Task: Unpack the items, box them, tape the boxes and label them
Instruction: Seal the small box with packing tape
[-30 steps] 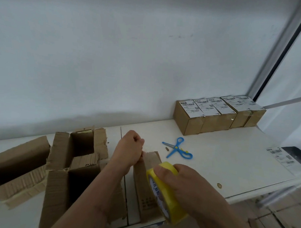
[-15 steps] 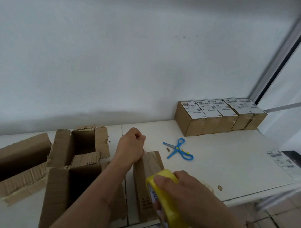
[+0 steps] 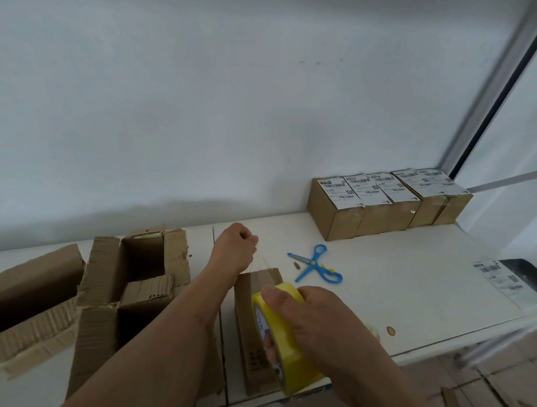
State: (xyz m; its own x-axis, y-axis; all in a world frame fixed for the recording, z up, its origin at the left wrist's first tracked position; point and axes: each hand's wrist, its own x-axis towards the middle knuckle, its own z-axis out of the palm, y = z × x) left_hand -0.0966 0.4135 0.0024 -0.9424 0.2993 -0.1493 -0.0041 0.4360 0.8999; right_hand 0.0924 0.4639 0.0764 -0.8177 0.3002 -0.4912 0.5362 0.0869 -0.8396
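Right hand (image 3: pixel 324 321) gripped yellow tape roll (image 3: pixel 284 338) over small box (image 3: pixel 254 324) at bench (image 3: pixel 410 284) front edge. Left hand (image 3: pixel 233 251), fisted, pinched clear tape end (image 3: pixel 260 264) beyond box's far end. Scissors (image 3: pixel 315 264) lay nearby.

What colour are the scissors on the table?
Blue scissors, with small yellow bits, seen in the head view.

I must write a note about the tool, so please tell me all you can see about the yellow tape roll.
The yellow tape roll is a wide ring with a printed inner core, and it looks like clear packing tape. It stands on edge over the small brown box near the table's front edge. The right hand grips it from above, with one finger inside the core. A clear strip runs from it to the left hand, which pinches its end beyond the box.
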